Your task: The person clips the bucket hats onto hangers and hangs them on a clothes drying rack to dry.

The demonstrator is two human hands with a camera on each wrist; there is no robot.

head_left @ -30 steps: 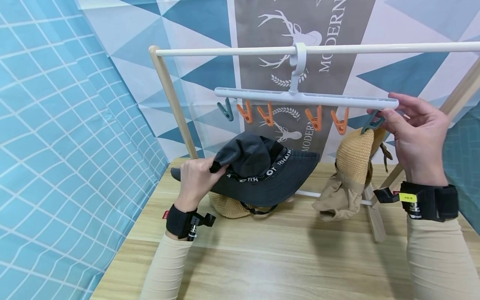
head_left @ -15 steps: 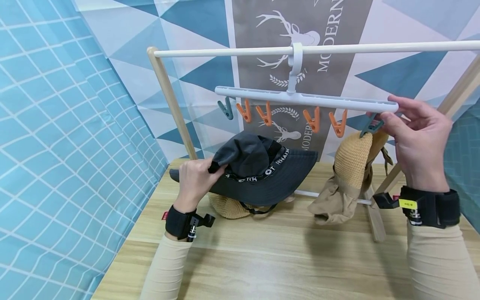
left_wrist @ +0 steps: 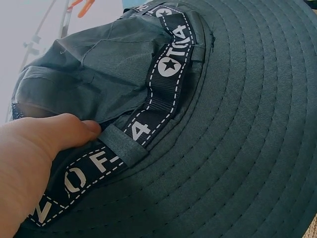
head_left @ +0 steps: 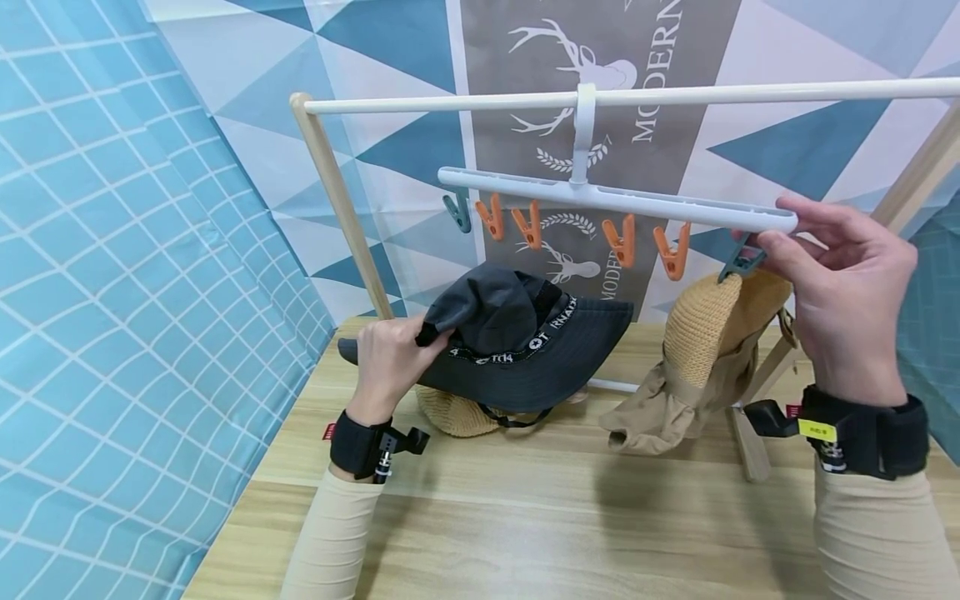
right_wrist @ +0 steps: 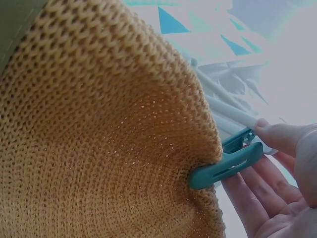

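Observation:
My left hand (head_left: 393, 360) pinches the crown of a dark wide-brimmed hat (head_left: 498, 312), whose lettered band (left_wrist: 166, 74) shows in the left wrist view. The thumb lies on the fabric and the other fingers are hidden there. At the right, my right hand (head_left: 851, 279) pinches the end of a white clip hanger (head_left: 637, 202) hooked on a rod. Just below hangs a tan knitted hat (head_left: 693, 333) with a beige cloth part, gripped by a teal clip (right_wrist: 228, 166). That clip is beside my right fingers.
Several orange clips (head_left: 619, 242) and another teal clip (head_left: 457, 210) hang from the hanger. The white rod (head_left: 450, 103) rests on a wooden frame (head_left: 341, 204). Under the dark hat, another straw-coloured knitted piece (head_left: 453, 414) lies on the wooden table (head_left: 495, 517).
The hanger's right end has swung slightly downward and toward me with my right hand. The tan hat has turned, its cloth part shifting left. My left hand and the dark hat stay nearly still.

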